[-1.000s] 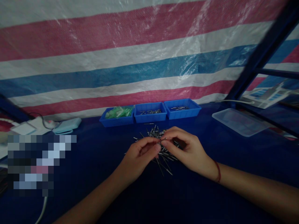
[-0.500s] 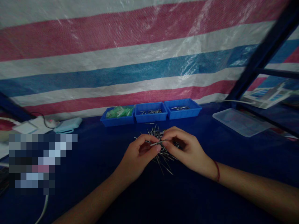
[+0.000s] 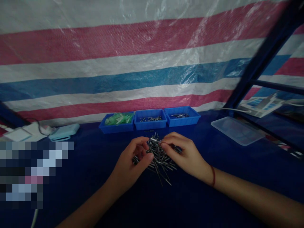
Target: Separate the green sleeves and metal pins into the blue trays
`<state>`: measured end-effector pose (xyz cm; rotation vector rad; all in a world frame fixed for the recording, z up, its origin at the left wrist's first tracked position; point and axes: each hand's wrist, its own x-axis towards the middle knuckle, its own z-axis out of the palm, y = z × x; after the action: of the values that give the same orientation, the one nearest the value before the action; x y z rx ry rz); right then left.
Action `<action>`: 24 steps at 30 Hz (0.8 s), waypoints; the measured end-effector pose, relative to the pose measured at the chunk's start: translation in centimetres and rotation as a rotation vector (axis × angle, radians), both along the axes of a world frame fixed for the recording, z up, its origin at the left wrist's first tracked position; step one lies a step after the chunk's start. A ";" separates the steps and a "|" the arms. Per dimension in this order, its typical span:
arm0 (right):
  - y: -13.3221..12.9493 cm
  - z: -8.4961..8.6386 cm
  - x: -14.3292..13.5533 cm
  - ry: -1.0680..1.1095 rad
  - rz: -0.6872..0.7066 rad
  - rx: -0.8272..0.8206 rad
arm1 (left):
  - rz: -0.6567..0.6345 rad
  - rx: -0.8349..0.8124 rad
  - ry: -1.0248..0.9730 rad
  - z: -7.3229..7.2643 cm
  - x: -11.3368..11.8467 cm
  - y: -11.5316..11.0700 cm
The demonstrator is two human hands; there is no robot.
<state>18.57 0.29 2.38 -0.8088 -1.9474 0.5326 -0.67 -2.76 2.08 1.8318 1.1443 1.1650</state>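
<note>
A pile of thin metal pins (image 3: 161, 160) lies on the dark blue table under both hands. My right hand (image 3: 182, 148), with a dark red band at the wrist, pinches one metal pin (image 3: 155, 140) between thumb and fingers; its bright end points left. Beside it, my left hand (image 3: 134, 158) has thumb and fingers apart over the pile's left side, with nothing visible between them. The pin's bright end is close to the left fingertips. One loose pin (image 3: 149, 130) lies behind the pile.
Three blue bins stand in a row at the back: one with green pieces (image 3: 118, 118), a middle bin (image 3: 150, 124) and a right bin (image 3: 182, 120), both with metal pins. A clear plastic lid (image 3: 237, 130) lies right. A light blue object (image 3: 64, 131) sits left, near a pixelated area.
My left hand has opened and released the pin, which stays in my right hand. The camera view has shifted slightly, so the bins appear lower and further left.
</note>
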 end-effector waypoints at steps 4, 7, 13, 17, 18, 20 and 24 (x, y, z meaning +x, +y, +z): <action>4.2 1.0 2.6 -0.132 -0.392 0.216 | 0.042 0.048 0.120 0.0 -0.4 0.3; 7.6 1.0 4.4 -0.263 -0.543 0.301 | 0.030 0.056 0.161 0.0 -0.4 0.4; 8.5 -1.0 5.3 -0.316 -0.515 0.341 | 0.078 0.143 0.296 0.3 -0.9 0.9; 6.6 -2.0 4.5 -0.326 -0.414 0.334 | 0.162 0.205 0.413 0.1 -1.7 1.7; 6.3 -2.1 4.2 -0.324 -0.390 0.332 | 0.171 0.224 0.447 0.0 -1.9 1.9; 5.9 -2.2 3.7 -0.321 -0.344 0.329 | 0.171 0.257 0.504 -0.1 -2.1 2.7; 5.6 -2.3 3.1 -0.313 -0.252 0.326 | 0.114 0.294 0.568 0.0 -1.8 5.2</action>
<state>21.64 5.89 0.05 -0.9473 -2.0989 -0.0685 -2.51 2.41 2.08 2.4516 1.4583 0.9319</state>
